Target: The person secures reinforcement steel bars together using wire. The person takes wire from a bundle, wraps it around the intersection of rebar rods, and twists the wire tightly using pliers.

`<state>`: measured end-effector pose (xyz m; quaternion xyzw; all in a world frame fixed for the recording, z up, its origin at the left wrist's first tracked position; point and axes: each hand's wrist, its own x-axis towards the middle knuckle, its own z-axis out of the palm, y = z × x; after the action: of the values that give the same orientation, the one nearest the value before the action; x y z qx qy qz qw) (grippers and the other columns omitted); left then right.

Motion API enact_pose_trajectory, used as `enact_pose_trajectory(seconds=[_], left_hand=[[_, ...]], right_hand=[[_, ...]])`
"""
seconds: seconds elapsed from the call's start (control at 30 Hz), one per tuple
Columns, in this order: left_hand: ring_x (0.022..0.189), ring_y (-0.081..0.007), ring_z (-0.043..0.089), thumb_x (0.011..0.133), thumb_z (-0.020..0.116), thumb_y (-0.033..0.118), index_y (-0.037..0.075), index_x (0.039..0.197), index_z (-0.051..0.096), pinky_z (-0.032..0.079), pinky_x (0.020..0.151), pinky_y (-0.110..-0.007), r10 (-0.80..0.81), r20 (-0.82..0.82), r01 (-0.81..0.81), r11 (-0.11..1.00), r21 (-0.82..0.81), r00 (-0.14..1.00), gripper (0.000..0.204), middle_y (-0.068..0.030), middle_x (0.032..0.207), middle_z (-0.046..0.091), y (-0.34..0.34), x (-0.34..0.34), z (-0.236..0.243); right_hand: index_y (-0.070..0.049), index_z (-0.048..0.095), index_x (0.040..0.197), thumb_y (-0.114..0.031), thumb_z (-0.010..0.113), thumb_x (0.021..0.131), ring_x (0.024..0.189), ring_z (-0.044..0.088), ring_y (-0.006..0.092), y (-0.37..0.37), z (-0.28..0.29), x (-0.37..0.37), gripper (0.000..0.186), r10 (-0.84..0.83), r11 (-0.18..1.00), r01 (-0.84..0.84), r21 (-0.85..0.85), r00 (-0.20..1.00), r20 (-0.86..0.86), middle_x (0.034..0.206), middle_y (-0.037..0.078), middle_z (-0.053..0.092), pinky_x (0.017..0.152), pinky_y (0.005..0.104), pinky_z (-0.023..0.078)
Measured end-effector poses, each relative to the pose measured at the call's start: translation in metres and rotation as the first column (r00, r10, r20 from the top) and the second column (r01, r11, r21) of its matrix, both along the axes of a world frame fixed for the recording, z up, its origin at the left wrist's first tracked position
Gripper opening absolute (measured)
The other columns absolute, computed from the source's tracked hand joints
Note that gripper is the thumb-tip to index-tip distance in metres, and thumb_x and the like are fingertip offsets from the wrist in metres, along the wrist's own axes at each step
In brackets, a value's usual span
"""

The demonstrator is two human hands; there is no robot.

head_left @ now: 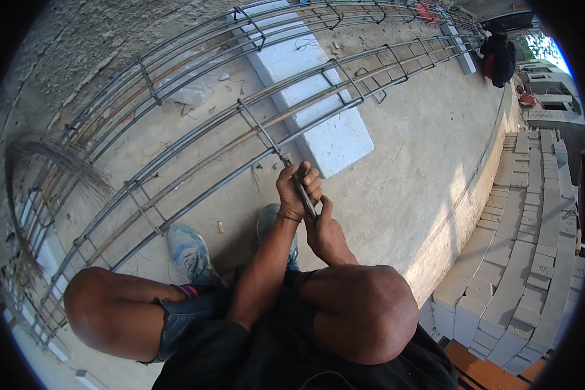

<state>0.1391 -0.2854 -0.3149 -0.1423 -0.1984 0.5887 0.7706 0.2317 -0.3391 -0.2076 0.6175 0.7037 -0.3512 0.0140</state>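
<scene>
My left hand (296,190) is closed round the upper part of dark metal pincers (306,201). Lower down, my right hand (329,235) grips the handle ends. The head of the pincers meets the near corner of a stirrup (259,125) on the nearer rebar cage (209,148), where it crosses the lowest long bar. Fingers partly hide the tool, and any wire in its jaws is too small to make out. Under the cage, just beyond my hands, lies a white foam-like block (337,142).
A second rebar cage (175,60) runs alongside, farther off. At the left a bundle of thin tie wire (62,156) hangs over the bars. Stacked grey blocks (500,260) stand at the right. Another person (498,58) crouches at the far right. My shoes (190,250) rest beside the near cage.
</scene>
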Motion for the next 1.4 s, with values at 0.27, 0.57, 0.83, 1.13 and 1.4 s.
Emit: enact_pose_trajectory(seconds=[0.27,0.57,0.83,1.13,1.4], left_hand=[[0.056,-0.0166,0.053,0.083,0.058,0.031,0.004,0.093,0.062,0.042,0.054,-0.029,0.112,-0.276,-0.170,0.966,-0.194,0.955,0.029,-0.0111,0.081,0.061,0.006,-0.002,0.017],[0.052,-0.0155,0.056,0.082,0.067,0.030,0.006,0.098,0.058,0.048,0.050,-0.028,-0.306,-0.723,-0.165,0.849,-0.501,0.620,0.030,-0.0069,0.068,0.059,-0.016,-0.013,0.025],[0.068,-0.0199,0.063,0.086,0.062,0.014,0.006,0.101,0.057,0.054,0.063,-0.033,-0.393,-0.770,-0.145,0.840,-0.523,0.502,0.017,-0.0089,0.077,0.063,-0.018,-0.020,0.015],[0.080,-0.0210,0.065,0.089,0.061,0.018,0.002,0.102,0.055,0.055,0.068,-0.031,-0.322,-0.947,-0.076,0.944,-0.322,0.011,0.021,-0.0126,0.089,0.064,-0.024,-0.016,0.002],[0.079,-0.0188,0.065,0.090,0.058,0.015,0.001,0.100,0.058,0.052,0.063,-0.030,-0.422,-0.904,-0.094,0.899,-0.428,0.071,0.016,-0.0117,0.089,0.066,-0.023,-0.011,-0.005]], right_hand=[[-0.006,0.012,0.142,-0.007,0.048,0.087,0.073,0.061,0.0434,0.006,-0.001,0.009,0.066,0.041,0.954,-0.071,0.292,0.993,0.107,0.088,0.027,0.059,0.062,0.0486,0.048],[-0.014,0.018,0.135,-0.011,0.061,0.087,0.083,0.063,0.0241,0.005,-0.015,0.022,0.064,-0.350,0.914,0.121,-0.388,0.719,-0.600,0.100,0.018,0.059,0.065,0.0374,0.052],[-0.004,0.047,0.113,-0.019,0.062,0.089,0.082,0.063,0.0170,0.009,-0.038,0.043,0.032,-0.637,0.752,0.287,-0.594,0.547,-0.543,0.091,0.014,0.064,0.072,0.0285,0.053],[-0.001,0.058,0.097,-0.020,0.064,0.087,0.067,0.065,0.0163,0.007,-0.068,0.032,0.023,-0.332,0.942,0.276,-0.193,0.856,-0.396,0.074,0.011,0.067,0.059,0.0289,0.049],[-0.004,0.054,0.099,-0.016,0.063,0.083,0.064,0.063,0.0337,0.008,-0.069,0.013,0.022,0.018,0.967,0.009,0.256,0.994,-0.104,0.074,0.016,0.063,0.058,0.0417,0.049]])
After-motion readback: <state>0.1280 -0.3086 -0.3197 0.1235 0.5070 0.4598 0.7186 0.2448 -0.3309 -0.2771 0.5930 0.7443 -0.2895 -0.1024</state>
